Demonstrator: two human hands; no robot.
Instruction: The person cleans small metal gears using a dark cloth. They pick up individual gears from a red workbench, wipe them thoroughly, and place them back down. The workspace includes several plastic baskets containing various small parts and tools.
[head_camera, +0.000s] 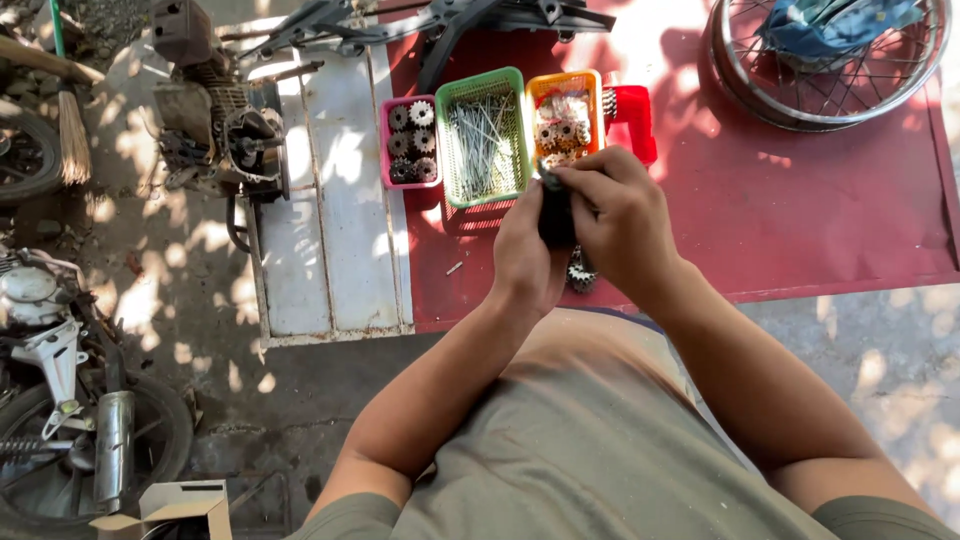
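Dark cylindrical part is gripped between both hands above the red table, just in front of the green basket of thin metal rods. It is clasped from the left by the left hand, while the right hand is wrapped over its top. A toothed gear is seen beneath the hands, and pink and orange baskets of gears are set alongside.
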